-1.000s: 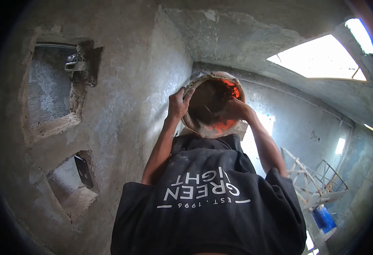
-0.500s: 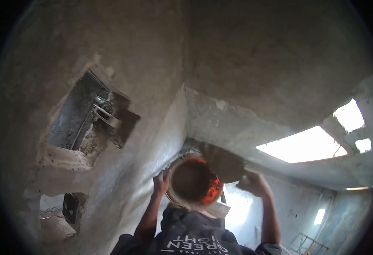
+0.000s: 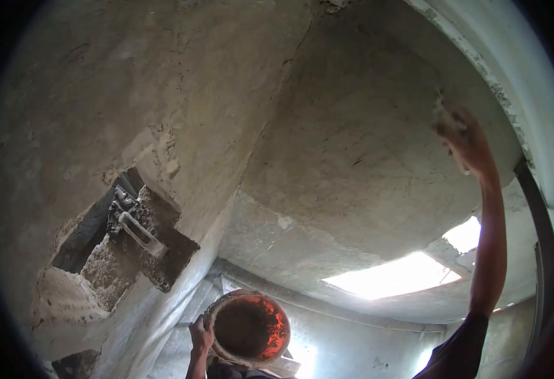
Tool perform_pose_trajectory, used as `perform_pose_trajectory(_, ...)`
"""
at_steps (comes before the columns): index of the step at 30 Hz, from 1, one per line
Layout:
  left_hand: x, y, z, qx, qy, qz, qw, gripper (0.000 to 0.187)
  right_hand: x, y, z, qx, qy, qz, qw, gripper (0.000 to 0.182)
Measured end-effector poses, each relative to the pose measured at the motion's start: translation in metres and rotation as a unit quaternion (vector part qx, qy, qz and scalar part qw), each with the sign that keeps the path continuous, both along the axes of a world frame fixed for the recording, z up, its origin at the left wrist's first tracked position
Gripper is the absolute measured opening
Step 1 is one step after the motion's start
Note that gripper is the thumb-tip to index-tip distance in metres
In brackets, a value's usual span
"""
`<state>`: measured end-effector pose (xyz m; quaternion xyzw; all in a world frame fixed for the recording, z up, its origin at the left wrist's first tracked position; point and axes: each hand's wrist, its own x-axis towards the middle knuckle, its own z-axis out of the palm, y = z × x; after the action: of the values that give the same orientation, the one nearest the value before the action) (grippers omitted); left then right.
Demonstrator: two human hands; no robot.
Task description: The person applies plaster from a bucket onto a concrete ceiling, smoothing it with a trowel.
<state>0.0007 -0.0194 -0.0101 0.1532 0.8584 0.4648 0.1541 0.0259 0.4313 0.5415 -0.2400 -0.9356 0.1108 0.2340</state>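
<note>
My left hand grips the rim of a round bowl, orange-red on part of its inside and dark with residue, at the bottom centre. High on the right, my right hand is raised on an outstretched arm against the plastered surface. Its fingers are bent around something blurred that I cannot make out.
A flat board with a handle and rough clumps on it rests at the wall opening on the left. Bright openings show at the lower right. A dark upright strip stands at the far right.
My right hand has moved from beside the bowl up to the right; the dark flat piece beside the bowl no longer shows there. The view has shifted, and the bowl sits lower and further left.
</note>
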Motion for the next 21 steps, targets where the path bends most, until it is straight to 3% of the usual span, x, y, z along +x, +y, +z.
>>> perform_pose_trajectory(1, 0.001, -0.003, -0.004, 0.003, 0.013, 0.005, 1.0, 0.035, -0.011, 0.004, 0.012, 0.056, -0.021, -0.037, 0.998, 0.049)
perform_pose_trajectory(2, 0.0, -0.004, -0.019, -0.009, 0.164, 0.007, 0.986, 0.035, -0.02, 0.006, 0.022, 0.11, -0.042, -0.074, 0.99, 0.048)
perform_pose_trajectory(3, 0.002, -0.009, -0.032, -0.006, 0.164, 0.006, 0.986, 0.035, -0.028, 0.005, 0.03, 0.113, -0.042, -0.075, 0.99, 0.048)
perform_pose_trajectory(5, 0.0, -0.013, -0.024, -0.027, -0.052, -0.003, 0.998, 0.037, -0.04, 0.002, 0.043, 0.177, -0.043, -0.003, 0.983, 0.045)
perform_pose_trajectory(6, -0.001, -0.011, -0.019, -0.023, -0.052, -0.005, 0.998, 0.037, -0.045, -0.001, 0.049, 0.18, -0.044, -0.005, 0.983, 0.045)
perform_pose_trajectory(8, -0.003, -0.009, -0.003, 0.001, 0.063, 0.025, 0.998, 0.038, -0.054, -0.004, 0.057, 0.18, -0.053, -0.007, 0.982, 0.044)
perform_pose_trajectory(12, -0.009, -0.009, 0.017, -0.006, 0.013, 0.019, 1.0, 0.035, -0.065, 0.008, 0.075, 0.186, -0.081, -0.063, 0.977, 0.044)
perform_pose_trajectory(17, -0.008, -0.011, -0.004, 0.03, -0.007, 0.01, 0.999, 0.033, -0.075, 0.021, 0.087, 0.175, -0.086, -0.065, 0.979, 0.047)
perform_pose_trajectory(20, -0.007, -0.009, -0.006, 0.037, 0.087, 0.028, 0.995, 0.034, -0.081, 0.021, 0.091, 0.176, -0.088, -0.065, 0.978, 0.048)
perform_pose_trajectory(21, -0.007, -0.009, -0.008, 0.03, 0.032, 0.026, 0.999, 0.035, -0.081, 0.02, 0.091, 0.174, -0.088, -0.065, 0.979, 0.048)
